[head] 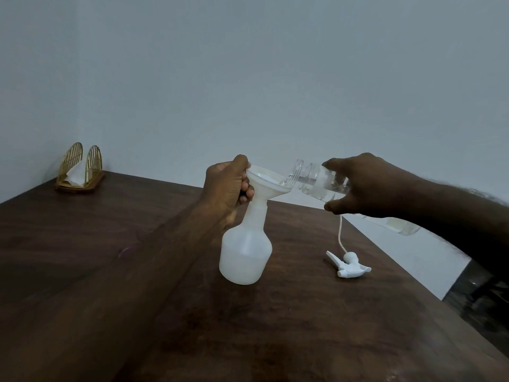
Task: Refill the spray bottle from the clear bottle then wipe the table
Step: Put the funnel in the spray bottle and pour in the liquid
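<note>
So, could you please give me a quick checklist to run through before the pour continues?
1. Funnel seated in the neck of the spray bottle: ok.
2. Left hand steadying the funnel's rim: ok.
3. Right hand gripping the tilted clear bottle, its open mouth over the funnel: ok.
4. Spray bottle standing upright on the table: ok.
5. Trigger head lying on the table, clear of the pour: ok.
6. Room left in the spray bottle: cannot tell; its wall is cloudy.
</note>
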`<action>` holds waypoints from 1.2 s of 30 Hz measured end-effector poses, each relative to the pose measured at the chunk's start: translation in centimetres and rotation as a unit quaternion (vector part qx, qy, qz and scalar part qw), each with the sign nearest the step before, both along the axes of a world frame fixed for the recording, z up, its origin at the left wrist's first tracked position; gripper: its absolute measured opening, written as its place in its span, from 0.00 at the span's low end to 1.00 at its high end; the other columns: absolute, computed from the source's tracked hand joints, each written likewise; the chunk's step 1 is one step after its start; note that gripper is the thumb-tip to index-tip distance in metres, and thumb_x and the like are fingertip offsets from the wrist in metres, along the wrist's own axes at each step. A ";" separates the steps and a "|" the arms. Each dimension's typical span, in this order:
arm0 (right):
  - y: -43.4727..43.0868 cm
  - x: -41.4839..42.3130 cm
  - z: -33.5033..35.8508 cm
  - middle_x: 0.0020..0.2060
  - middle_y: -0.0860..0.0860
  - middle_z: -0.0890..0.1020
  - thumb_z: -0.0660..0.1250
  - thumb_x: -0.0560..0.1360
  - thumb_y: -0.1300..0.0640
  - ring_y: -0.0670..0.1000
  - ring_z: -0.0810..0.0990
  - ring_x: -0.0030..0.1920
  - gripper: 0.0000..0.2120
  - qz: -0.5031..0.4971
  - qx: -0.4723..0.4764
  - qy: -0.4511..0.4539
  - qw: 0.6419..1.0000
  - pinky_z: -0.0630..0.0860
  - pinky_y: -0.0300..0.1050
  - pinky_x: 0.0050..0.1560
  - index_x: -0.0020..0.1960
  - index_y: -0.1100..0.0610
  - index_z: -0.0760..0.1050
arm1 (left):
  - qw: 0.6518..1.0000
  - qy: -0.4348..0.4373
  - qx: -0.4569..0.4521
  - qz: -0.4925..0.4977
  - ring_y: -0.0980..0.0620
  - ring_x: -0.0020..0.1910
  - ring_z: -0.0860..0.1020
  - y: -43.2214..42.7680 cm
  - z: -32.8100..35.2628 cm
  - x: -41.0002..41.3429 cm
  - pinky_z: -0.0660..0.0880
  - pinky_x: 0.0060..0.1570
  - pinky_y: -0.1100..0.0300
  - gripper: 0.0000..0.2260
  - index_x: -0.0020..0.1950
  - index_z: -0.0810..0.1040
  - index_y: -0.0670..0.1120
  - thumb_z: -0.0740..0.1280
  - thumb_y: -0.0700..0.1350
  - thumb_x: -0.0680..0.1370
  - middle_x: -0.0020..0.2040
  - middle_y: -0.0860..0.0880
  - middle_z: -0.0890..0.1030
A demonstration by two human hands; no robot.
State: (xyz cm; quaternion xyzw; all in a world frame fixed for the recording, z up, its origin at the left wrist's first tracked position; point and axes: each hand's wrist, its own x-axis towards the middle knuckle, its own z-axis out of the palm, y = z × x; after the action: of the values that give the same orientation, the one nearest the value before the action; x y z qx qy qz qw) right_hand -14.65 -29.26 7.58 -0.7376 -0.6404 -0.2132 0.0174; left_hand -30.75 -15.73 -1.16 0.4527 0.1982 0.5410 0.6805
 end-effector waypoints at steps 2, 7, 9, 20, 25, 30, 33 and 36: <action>0.0 -0.1 0.1 0.50 0.52 0.84 0.75 0.69 0.47 0.52 0.76 0.48 0.33 0.000 -0.002 -0.003 1.000 0.76 0.48 0.52 0.70 0.53 0.69 | 1.000 -0.001 0.001 0.002 0.54 0.19 0.65 0.0 0.0 0.0 0.61 0.22 0.64 0.15 0.28 0.65 0.45 0.63 0.40 0.75 0.22 0.49 0.64; 0.0 -0.2 0.2 0.50 0.52 0.83 0.75 0.69 0.48 0.52 0.76 0.48 0.33 0.000 -0.005 -0.011 1.000 0.75 0.47 0.51 0.70 0.54 0.69 | 1.000 0.000 0.001 0.003 0.53 0.19 0.65 0.1 -0.1 0.0 0.61 0.22 0.65 0.15 0.28 0.66 0.45 0.63 0.40 0.75 0.23 0.49 0.65; 0.0 -0.2 0.1 0.50 0.52 0.83 0.75 0.69 0.48 0.53 0.77 0.49 0.32 0.000 -0.002 -0.012 1.000 0.75 0.48 0.51 0.70 0.54 0.69 | 1.000 -0.002 0.001 0.002 0.53 0.19 0.65 0.1 -0.1 0.0 0.61 0.21 0.66 0.16 0.27 0.65 0.45 0.63 0.40 0.75 0.23 0.49 0.65; 0.1 0.0 0.3 0.48 0.52 0.83 0.75 0.69 0.47 0.52 0.77 0.47 0.31 0.001 -0.005 -0.017 1.000 0.75 0.48 0.49 0.69 0.53 0.70 | 1.000 -0.002 -0.002 0.002 0.53 0.19 0.65 0.2 -0.1 0.1 0.61 0.21 0.65 0.16 0.28 0.65 0.45 0.63 0.40 0.75 0.22 0.49 0.65; 0.3 0.2 0.3 0.49 0.52 0.83 0.75 0.69 0.47 0.52 0.75 0.46 0.33 0.001 -0.006 -0.020 1.000 0.75 0.47 0.50 0.70 0.54 0.69 | 1.000 0.000 -0.002 0.002 0.53 0.19 0.65 0.2 -0.1 0.1 0.61 0.22 0.65 0.15 0.28 0.66 0.45 0.63 0.40 0.75 0.22 0.49 0.65; 0.2 0.1 0.4 0.50 0.51 0.83 0.75 0.69 0.47 0.51 0.75 0.47 0.33 -0.003 -0.006 -0.015 1.000 0.75 0.47 0.51 0.71 0.53 0.69 | 1.000 -0.003 0.001 0.001 0.53 0.19 0.65 0.2 -0.1 0.1 0.61 0.22 0.65 0.16 0.27 0.66 0.45 0.63 0.40 0.75 0.22 0.49 0.65; 0.2 0.0 0.4 0.50 0.52 0.83 0.75 0.69 0.48 0.52 0.76 0.47 0.33 -0.004 -0.007 -0.017 1.000 0.75 0.48 0.50 0.70 0.53 0.69 | 1.000 0.001 0.004 0.001 0.53 0.19 0.66 0.1 -0.1 0.1 0.62 0.22 0.65 0.15 0.28 0.66 0.45 0.63 0.40 0.75 0.22 0.49 0.65; 0.3 0.0 0.4 0.51 0.52 0.83 0.75 0.69 0.48 0.52 0.75 0.47 0.33 -0.005 -0.006 -0.019 1.000 0.75 0.48 0.50 0.70 0.53 0.69 | 1.000 0.001 0.002 0.001 0.53 0.19 0.65 0.2 -0.1 0.1 0.61 0.22 0.65 0.16 0.28 0.65 0.45 0.63 0.40 0.75 0.22 0.49 0.65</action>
State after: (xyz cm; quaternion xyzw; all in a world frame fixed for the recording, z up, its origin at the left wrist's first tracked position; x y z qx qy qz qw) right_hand -14.62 -28.98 8.00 -0.7371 -0.6380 -0.2230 -0.0002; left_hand -30.68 -15.56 -1.24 0.4539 0.1984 0.5421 0.6788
